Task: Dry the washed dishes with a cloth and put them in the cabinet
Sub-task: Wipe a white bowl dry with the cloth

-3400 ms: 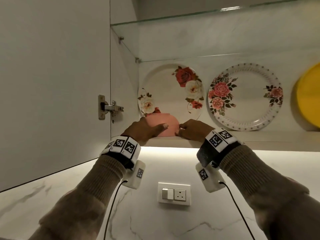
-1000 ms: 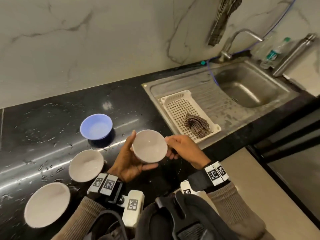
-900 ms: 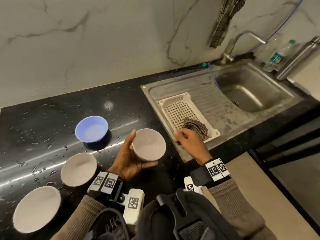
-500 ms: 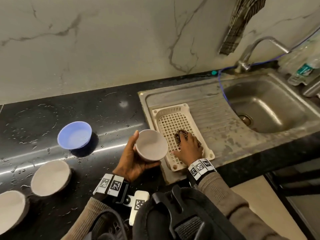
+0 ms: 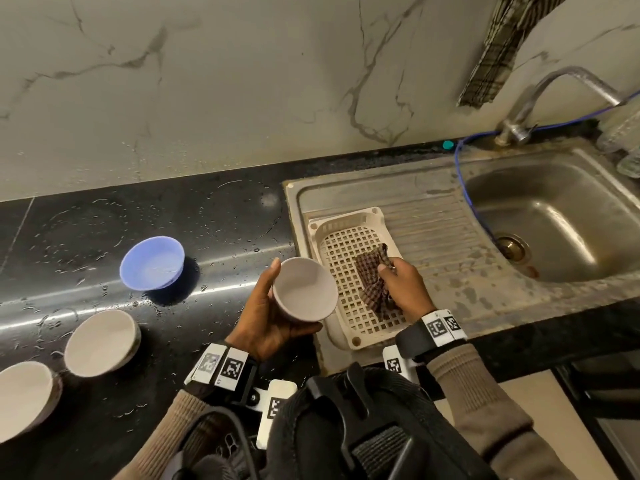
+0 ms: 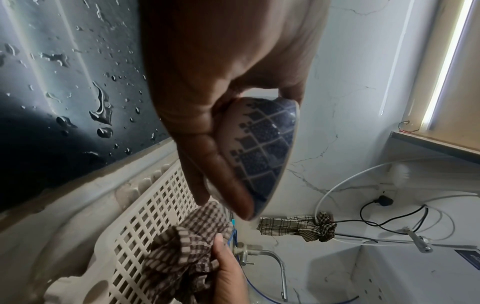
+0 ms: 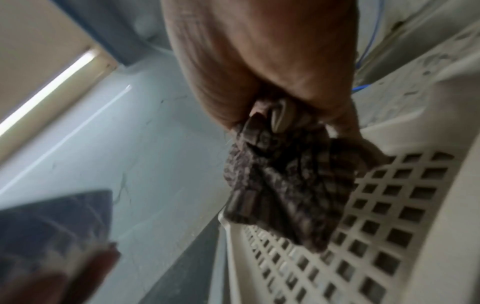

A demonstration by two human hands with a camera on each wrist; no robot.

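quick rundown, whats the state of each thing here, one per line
left hand: holds the white bowl, upright, tilted
right hand: grips the checked cloth, lifted over the basket tray
blue bowl: upright on the counter
two white bowls: on the counter
counter: wet with droplets
tap: no water running
hanging cloth: hung on the wall

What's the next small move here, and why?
Probably bring the checked cloth across into the bowl and wipe. The right hand already grips the cloth above the white basket; the left hand holds the bowl tilted, open side up.
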